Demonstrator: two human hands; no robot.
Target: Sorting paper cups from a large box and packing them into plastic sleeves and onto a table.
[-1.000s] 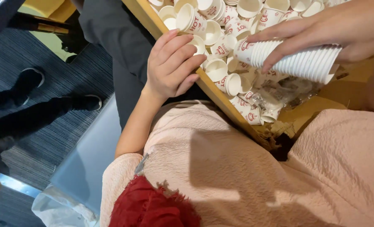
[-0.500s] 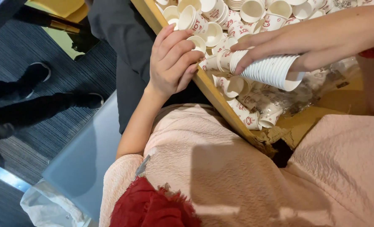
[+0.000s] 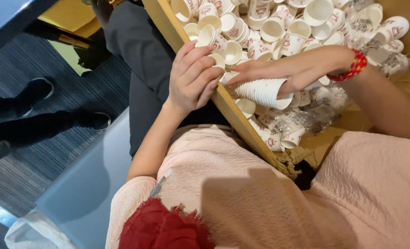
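Note:
My right hand [image 3: 292, 69], with a red bead bracelet [image 3: 352, 67] at the wrist, grips a nested stack of white paper cups [image 3: 262, 92] lying sideways inside a cardboard box [image 3: 235, 117]. My left hand [image 3: 193, 76] rests with curled fingers on the box's near wall, its fingertips touching a single small cup [image 3: 218, 60] at the rim. Many loose white cups with red print [image 3: 278, 23] fill the box, some upright, some tipped.
Crumpled clear plastic wrap [image 3: 306, 117] lies in the box beneath the stack. Another person's dark trousers [image 3: 136, 50] and black shoes [image 3: 87, 121] stand on striped carpet to the left. A pale blue surface [image 3: 83, 184] sits at lower left beside my pink garment.
The view has shifted, so the box and hands sit lower in the picture. My right hand has drawn the cup stack leftward, close to my left hand on the box wall.

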